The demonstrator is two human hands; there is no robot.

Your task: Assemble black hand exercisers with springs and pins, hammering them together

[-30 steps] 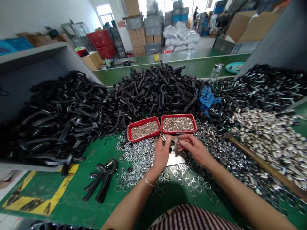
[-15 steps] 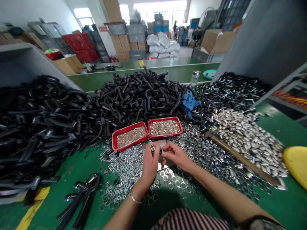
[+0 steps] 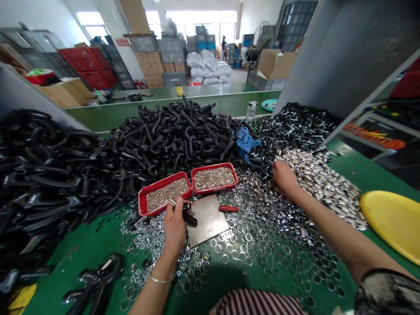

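Observation:
My left hand [image 3: 175, 225] is closed around a black curved handle part [image 3: 189, 218], with a shiny metal cylinder [image 3: 172, 202] at its upper end. It hovers at the left edge of a flat metal plate [image 3: 207, 222]. A red-handled tool [image 3: 229, 208] lies at the plate's right edge. My right hand [image 3: 285, 178] is reached out to the right, its fingers curled round the hammer [image 3: 271, 184] close to its head. My hand and forearm hide most of the hammer. Loose metal rings [image 3: 256, 243] spread between the two hands.
Two red trays [image 3: 188, 194] hold small metal pins. Behind them rises a heap of black handles [image 3: 177, 135] with a blue cloth [image 3: 245, 141]. Metal cylinders [image 3: 318, 175] are piled at right, near a yellow basin [image 3: 390, 223]. An assembled black tool [image 3: 101, 280] lies front left.
My right hand has left the handle part and moved right to the hammer. My left hand has shifted left with the part. The plate and red-handled tool are now uncovered. The view has turned right.

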